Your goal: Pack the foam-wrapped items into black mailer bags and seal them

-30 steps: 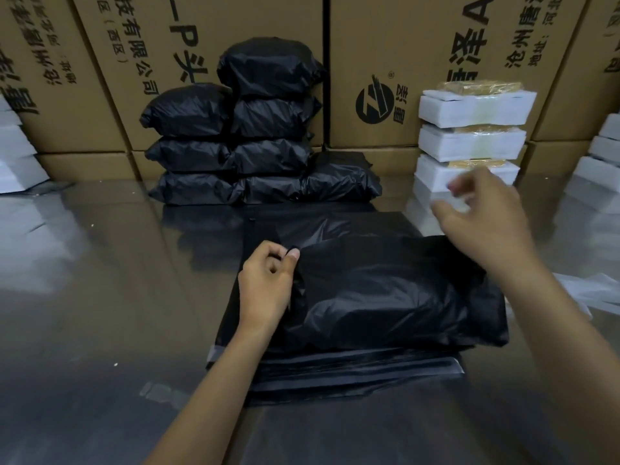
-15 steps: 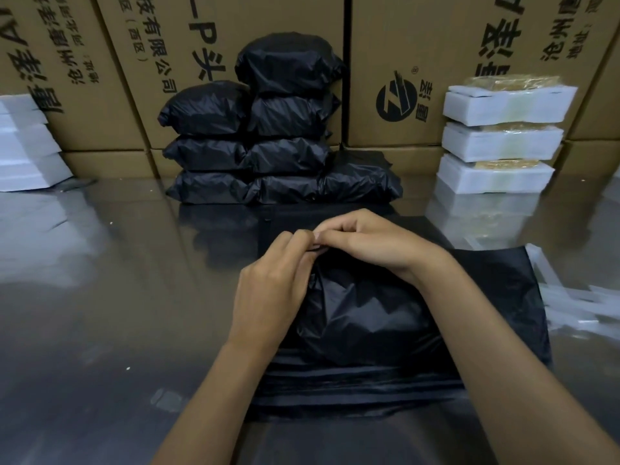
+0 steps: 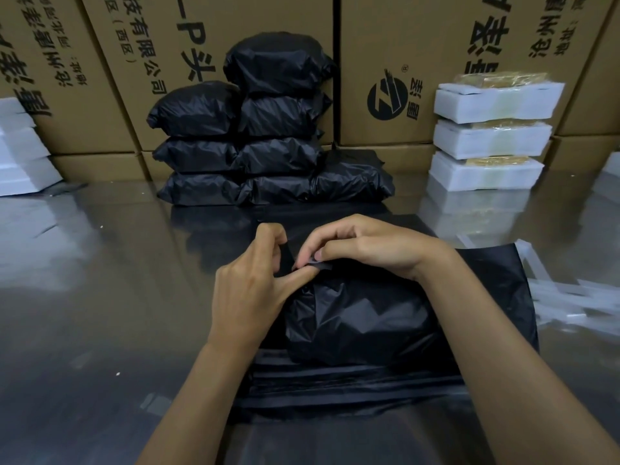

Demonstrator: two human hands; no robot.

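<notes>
Mailer bag (image 3: 362, 317): lying filled and lumpy on top of a stack of flat bags (image 3: 352, 384), right in front of the person, so each new bag is sitting ready underneath.
Left hand (image 3: 248, 290): curling in at the bag's far-left corner, thumb pressing against a small strip (image 3: 317, 263), probably steadying the flap.
Right hand (image 3: 365, 250): reaching across, fingertips pinching the same strip; I'm judging it's the seal liner being picked loose, though it's too small to be sure.
Sealed parcels (image 3: 268, 135): sitting piled against the cartons (image 3: 419, 45), out of the working space.
Foam-wrapped items (image 3: 489, 135): waiting in a stack of three to the right.
Peeled strips (image 3: 577, 303): littering the steel tabletop (image 3: 100, 297) at the right, beside the bag.
In the way: nothing is crowding the hands.
</notes>
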